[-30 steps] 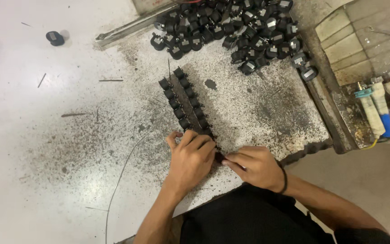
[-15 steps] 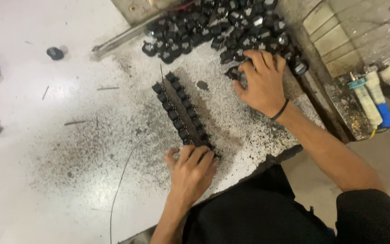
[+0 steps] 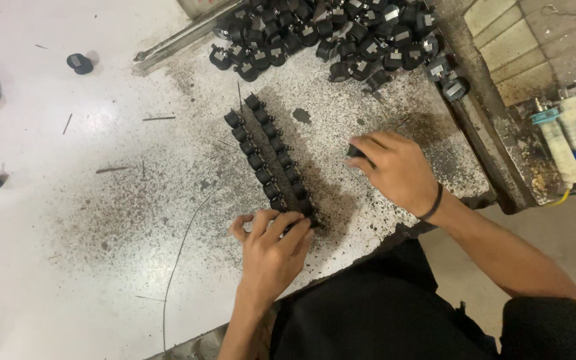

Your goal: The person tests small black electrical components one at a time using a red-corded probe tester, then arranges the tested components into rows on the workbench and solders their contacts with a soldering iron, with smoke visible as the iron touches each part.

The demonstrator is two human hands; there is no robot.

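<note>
Nearest the camera, left hand (image 3: 271, 248) curled over the near end of a double row of small black parts (image 3: 269, 155), fingers pressed down on the last pieces, just as half a second ago. Farther out on the speckled white bench (image 3: 68, 200), right hand (image 3: 395, 170) back from the pile of loose black parts (image 3: 331, 33), now loosely closed around one black part (image 3: 355, 152) beside the row — a fresh piece fetched, seemingly for the line. Beyond, glue tubes (image 3: 568, 143) at the bench's right edge.
</note>
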